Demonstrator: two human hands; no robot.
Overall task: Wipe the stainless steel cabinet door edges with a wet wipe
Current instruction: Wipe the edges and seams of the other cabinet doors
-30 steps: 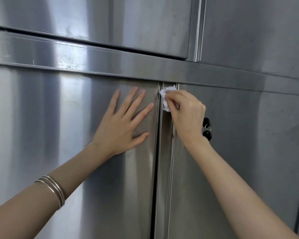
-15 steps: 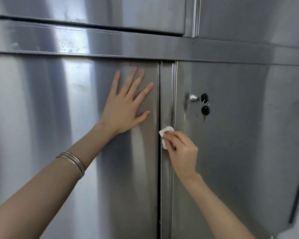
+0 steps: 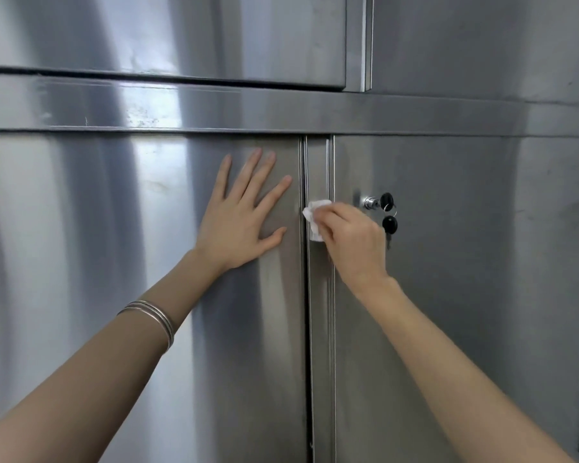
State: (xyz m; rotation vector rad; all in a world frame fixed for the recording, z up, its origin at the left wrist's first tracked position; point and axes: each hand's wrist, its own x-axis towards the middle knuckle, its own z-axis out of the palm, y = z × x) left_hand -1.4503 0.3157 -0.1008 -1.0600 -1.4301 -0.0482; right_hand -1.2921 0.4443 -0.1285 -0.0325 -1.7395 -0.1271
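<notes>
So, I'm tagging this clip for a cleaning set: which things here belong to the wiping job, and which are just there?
Part of the job:
wet wipe
right hand, holding it
door edge strip
left hand, flat on the left door

Just there:
lock
keys
bangles

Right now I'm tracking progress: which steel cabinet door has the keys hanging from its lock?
The lower right stainless steel door; black-headed keys hang from its lock. The others show none.
</notes>
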